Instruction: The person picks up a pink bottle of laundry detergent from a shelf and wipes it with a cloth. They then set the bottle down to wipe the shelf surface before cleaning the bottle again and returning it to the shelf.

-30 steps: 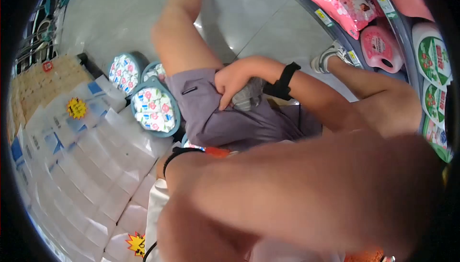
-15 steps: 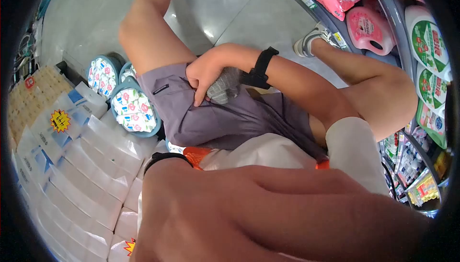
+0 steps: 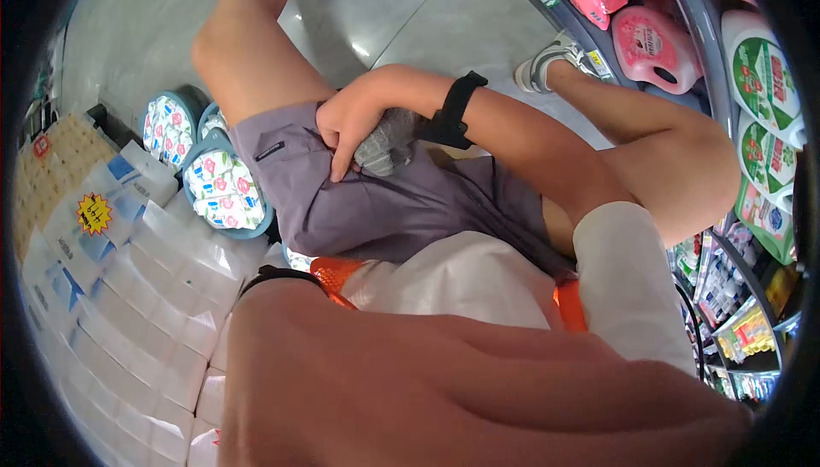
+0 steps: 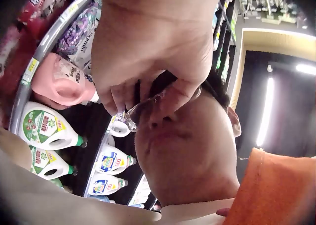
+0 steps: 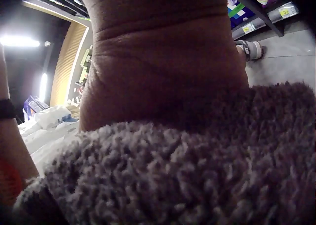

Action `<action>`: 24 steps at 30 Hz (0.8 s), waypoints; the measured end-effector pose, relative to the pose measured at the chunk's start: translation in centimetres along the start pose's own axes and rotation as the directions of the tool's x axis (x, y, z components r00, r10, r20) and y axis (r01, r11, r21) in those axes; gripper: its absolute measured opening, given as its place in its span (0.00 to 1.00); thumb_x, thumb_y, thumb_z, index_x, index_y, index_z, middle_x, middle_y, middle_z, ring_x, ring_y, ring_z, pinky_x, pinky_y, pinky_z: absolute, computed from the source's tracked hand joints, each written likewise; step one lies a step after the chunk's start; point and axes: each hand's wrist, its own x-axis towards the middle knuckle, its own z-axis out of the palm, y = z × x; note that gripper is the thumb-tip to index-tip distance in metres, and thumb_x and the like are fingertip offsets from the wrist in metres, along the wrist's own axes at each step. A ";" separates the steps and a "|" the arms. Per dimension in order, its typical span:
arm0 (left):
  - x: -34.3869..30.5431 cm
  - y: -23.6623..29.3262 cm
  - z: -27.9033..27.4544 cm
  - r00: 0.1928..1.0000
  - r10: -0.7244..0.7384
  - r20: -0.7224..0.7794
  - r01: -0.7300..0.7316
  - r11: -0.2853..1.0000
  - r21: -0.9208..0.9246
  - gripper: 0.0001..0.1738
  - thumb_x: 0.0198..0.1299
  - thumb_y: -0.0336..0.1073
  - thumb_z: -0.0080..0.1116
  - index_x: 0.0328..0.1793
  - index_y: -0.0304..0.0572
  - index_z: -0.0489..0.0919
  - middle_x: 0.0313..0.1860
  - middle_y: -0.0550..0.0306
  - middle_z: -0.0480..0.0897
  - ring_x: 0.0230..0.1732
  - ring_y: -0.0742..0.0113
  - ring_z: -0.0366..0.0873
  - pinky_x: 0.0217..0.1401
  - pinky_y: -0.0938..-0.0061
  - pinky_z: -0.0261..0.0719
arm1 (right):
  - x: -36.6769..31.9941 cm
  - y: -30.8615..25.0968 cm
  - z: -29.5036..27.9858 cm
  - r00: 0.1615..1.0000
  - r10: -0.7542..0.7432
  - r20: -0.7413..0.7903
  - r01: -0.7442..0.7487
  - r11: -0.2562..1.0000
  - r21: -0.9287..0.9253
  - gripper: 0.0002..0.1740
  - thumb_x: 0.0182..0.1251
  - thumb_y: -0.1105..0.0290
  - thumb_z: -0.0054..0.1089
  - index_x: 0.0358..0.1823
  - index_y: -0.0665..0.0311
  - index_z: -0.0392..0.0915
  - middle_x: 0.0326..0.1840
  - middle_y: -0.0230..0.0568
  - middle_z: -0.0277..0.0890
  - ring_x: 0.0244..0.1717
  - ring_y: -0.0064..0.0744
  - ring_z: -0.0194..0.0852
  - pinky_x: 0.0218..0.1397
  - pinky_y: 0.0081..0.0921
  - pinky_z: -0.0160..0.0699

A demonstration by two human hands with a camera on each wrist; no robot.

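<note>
Close to the head camera, my left hand (image 3: 410, 373) looms large across the bottom. The left wrist view shows that left hand (image 4: 150, 47) at the face, fingers bent and pinching clear glasses (image 4: 139, 109). Against the purple-grey shorts (image 3: 342, 219), my right hand (image 3: 352, 117) lies with fingers curled round a soft grey cloth (image 3: 386, 149). Its fingertips touch the shorts. In the right wrist view the fluffy grey cloth (image 5: 163, 175) fills the lower part and hides the fingers; only the wrist side of the hand (image 5: 163, 72) shows.
Blue-rimmed round tubs (image 3: 226, 189) of patterned packs stand left of the thigh. Stacked white packages (image 3: 137, 313) fill the lower left. Shelves at right hold a pink bottle (image 3: 653, 49) and white-green bottles (image 3: 764, 74). Grey tiled floor (image 3: 384, 6) lies beyond the legs.
The left hand in the foreground has shifted left and down, uncovering the white shirt and right sleeve. The head view has swung, moving the lap and right hand leftward. The right hand keeps its hold.
</note>
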 end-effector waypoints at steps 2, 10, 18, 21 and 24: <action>0.3 -0.2 -0.1 1.000 0.003 0.010 -0.003 1.000 0.005 0.30 0.63 0.31 0.67 0.71 0.26 0.77 0.64 0.24 0.77 0.66 0.37 0.78 0.69 0.47 0.77 | -0.1 0.3 0.2 1.000 -0.006 -0.009 0.007 0.999 0.037 0.27 0.65 0.40 0.75 0.31 0.59 0.94 0.27 0.36 0.88 0.30 0.28 0.82 0.35 0.30 0.76; 1.3 0.3 -2.2 0.992 0.003 0.128 -0.010 0.998 0.057 0.33 0.63 0.32 0.67 0.73 0.26 0.75 0.66 0.21 0.76 0.68 0.34 0.78 0.70 0.45 0.76 | -0.2 0.0 -0.1 1.000 0.003 -0.005 -0.003 1.000 -0.006 0.26 0.65 0.40 0.75 0.31 0.58 0.94 0.27 0.37 0.88 0.31 0.28 0.83 0.36 0.31 0.76; 2.2 1.8 -6.7 0.980 -0.040 0.196 -0.004 0.975 0.222 0.35 0.63 0.33 0.67 0.75 0.26 0.74 0.67 0.17 0.75 0.69 0.32 0.77 0.71 0.42 0.75 | 0.2 0.5 0.3 0.999 -0.031 -0.026 0.031 0.999 -0.014 0.29 0.66 0.39 0.74 0.32 0.62 0.94 0.28 0.42 0.88 0.31 0.30 0.83 0.37 0.33 0.78; 2.7 2.7 -8.3 0.971 -0.050 0.234 -0.021 0.957 0.291 0.36 0.63 0.34 0.67 0.76 0.26 0.73 0.68 0.16 0.74 0.70 0.31 0.77 0.71 0.41 0.75 | 0.4 0.6 0.3 0.999 -0.045 -0.019 0.045 0.998 -0.044 0.29 0.67 0.40 0.74 0.33 0.65 0.93 0.28 0.45 0.88 0.31 0.31 0.83 0.37 0.35 0.78; 3.1 4.9 -10.8 0.975 -0.086 0.204 -0.011 0.901 0.434 0.37 0.63 0.34 0.67 0.77 0.26 0.73 0.68 0.15 0.74 0.71 0.29 0.76 0.72 0.40 0.75 | 0.4 1.7 0.1 0.997 -0.079 -0.023 0.078 0.996 -0.052 0.26 0.66 0.45 0.75 0.37 0.67 0.92 0.29 0.47 0.88 0.31 0.31 0.83 0.38 0.37 0.78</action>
